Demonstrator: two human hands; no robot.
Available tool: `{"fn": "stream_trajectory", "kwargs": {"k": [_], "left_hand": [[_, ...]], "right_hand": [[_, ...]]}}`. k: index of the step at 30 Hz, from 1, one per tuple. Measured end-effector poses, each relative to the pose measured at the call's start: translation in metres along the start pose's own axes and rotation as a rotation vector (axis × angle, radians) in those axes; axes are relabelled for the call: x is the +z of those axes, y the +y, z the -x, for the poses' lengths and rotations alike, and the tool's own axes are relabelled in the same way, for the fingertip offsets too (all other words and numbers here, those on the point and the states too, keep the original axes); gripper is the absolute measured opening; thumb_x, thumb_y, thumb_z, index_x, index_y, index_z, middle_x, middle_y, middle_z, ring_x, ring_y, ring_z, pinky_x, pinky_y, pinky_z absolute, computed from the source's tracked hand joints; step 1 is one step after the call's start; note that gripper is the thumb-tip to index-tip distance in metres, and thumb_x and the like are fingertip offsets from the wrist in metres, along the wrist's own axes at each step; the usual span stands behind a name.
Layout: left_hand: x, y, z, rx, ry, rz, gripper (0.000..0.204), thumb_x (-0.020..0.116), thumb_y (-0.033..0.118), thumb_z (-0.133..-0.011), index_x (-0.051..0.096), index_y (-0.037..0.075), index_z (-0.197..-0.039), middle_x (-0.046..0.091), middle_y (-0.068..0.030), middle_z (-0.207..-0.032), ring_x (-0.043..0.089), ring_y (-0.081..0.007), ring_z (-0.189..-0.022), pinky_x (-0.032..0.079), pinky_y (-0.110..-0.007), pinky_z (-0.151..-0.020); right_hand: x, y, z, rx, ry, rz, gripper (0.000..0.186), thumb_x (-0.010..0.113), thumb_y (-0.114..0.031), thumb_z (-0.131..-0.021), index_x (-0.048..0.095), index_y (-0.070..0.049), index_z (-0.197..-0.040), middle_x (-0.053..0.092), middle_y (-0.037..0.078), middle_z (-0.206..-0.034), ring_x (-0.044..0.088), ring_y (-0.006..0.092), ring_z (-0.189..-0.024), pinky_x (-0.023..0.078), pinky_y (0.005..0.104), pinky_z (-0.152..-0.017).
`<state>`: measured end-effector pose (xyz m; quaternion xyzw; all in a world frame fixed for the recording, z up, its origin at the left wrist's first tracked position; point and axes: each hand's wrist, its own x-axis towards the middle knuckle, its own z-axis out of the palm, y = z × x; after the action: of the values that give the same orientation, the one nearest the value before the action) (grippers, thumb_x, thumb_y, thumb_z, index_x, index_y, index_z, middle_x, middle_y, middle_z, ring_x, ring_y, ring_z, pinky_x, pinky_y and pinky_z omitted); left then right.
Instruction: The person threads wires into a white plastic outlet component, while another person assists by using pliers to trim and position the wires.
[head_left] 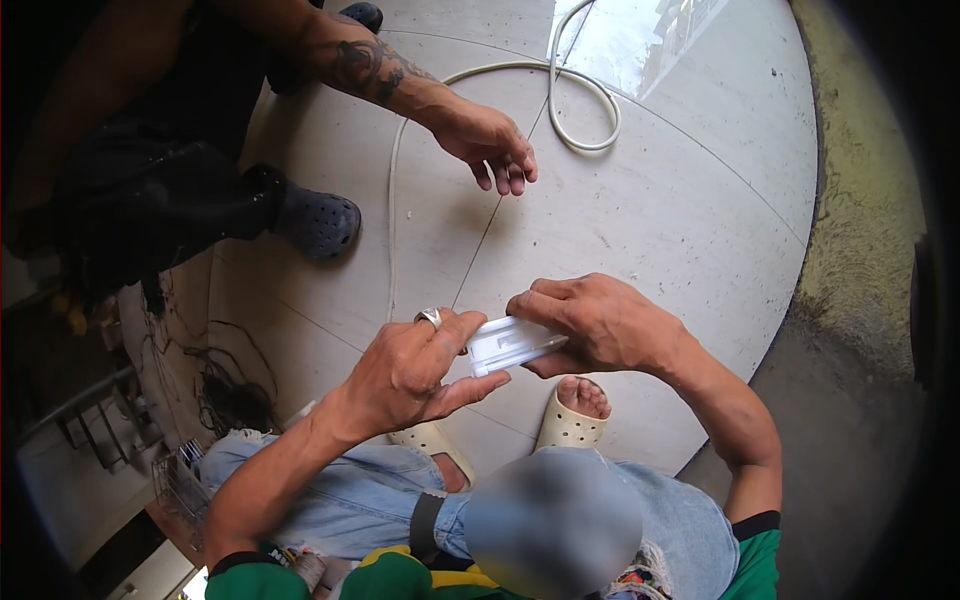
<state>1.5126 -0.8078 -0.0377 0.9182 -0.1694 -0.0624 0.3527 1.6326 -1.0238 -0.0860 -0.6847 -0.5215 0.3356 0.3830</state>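
Between my two hands is a small white rectangular plastic case [505, 343], held above the tiled floor. My left hand [408, 370], with a ring on one finger, pinches its left end between thumb and fingers. At the other end my right hand [600, 325] grips it, fingers curled over the top and the thumb side below. A recess with raised edges shows on the face of the case. What else it is cannot be made out. Ahead and to the left, another person's hand [490, 145] hangs over the floor with loosely bent fingers, apart from the case.
A pale hose or cable [590, 145] loops across the floor tiles [640, 220]. The other person's dark clog [318, 222] stands at the left. Dark tangled wires [235, 390] and a wire rack [180, 485] lie at the lower left. Rough concrete [860, 200] borders the tiles at right.
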Motion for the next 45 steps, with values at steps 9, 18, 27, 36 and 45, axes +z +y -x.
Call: {"fn": "stream_trajectory", "kwargs": {"k": [9,18,27,36,45], "left_hand": [[-0.007,0.007,0.006,-0.022,0.029,0.029,0.049,0.083,0.018,-0.074,0.060,-0.009,-0.108,0.060,-0.0157,-0.072,0.058,-0.0242,-0.056,0.046,-0.034,-0.050],[-0.020,0.010,0.013,-0.072,0.072,0.030,0.044,0.083,0.016,-0.071,0.063,-0.004,-0.105,0.062,-0.0124,-0.071,0.058,-0.0191,-0.053,0.045,-0.030,-0.047],[-0.034,0.006,0.023,0.003,0.072,0.010,0.044,0.084,0.015,-0.070,0.064,-0.005,-0.104,0.061,-0.0111,-0.070,0.059,-0.0190,-0.054,0.045,-0.030,-0.048],[-0.038,0.000,0.031,0.032,0.103,0.024,0.043,0.082,0.013,-0.071,0.064,-0.006,-0.105,0.060,-0.0109,-0.070,0.059,-0.0191,-0.055,0.046,-0.030,-0.048],[-0.042,-0.007,0.036,0.057,0.090,0.003,0.045,0.082,0.015,-0.071,0.063,-0.006,-0.106,0.060,-0.0118,-0.071,0.060,-0.0195,-0.055,0.046,-0.030,-0.047]], "right_hand": [[-0.010,-0.006,0.002,0.036,-0.083,0.031,0.046,0.079,-0.026,-0.075,0.055,-0.008,-0.110,0.064,0.011,-0.095,0.066,0.0341,-0.082,0.052,0.0452,-0.071],[-0.015,-0.008,0.006,0.007,-0.042,-0.005,0.046,0.079,-0.025,-0.075,0.053,-0.009,-0.109,0.063,0.010,-0.095,0.065,0.0341,-0.079,0.051,0.0450,-0.069],[-0.007,-0.006,0.005,-0.093,-0.001,0.025,0.051,0.080,-0.022,-0.072,0.051,-0.007,-0.112,0.061,0.010,-0.086,0.065,0.0327,-0.074,0.052,0.0436,-0.063],[-0.007,-0.008,0.004,-0.072,-0.025,0.071,0.049,0.079,-0.022,-0.073,0.051,-0.006,-0.111,0.061,0.010,-0.084,0.066,0.0319,-0.073,0.052,0.0435,-0.061],[-0.014,-0.012,0.003,-0.056,-0.061,0.071,0.046,0.078,-0.025,-0.078,0.049,-0.007,-0.109,0.063,0.013,-0.094,0.067,0.0330,-0.077,0.053,0.0437,-0.068]]}}
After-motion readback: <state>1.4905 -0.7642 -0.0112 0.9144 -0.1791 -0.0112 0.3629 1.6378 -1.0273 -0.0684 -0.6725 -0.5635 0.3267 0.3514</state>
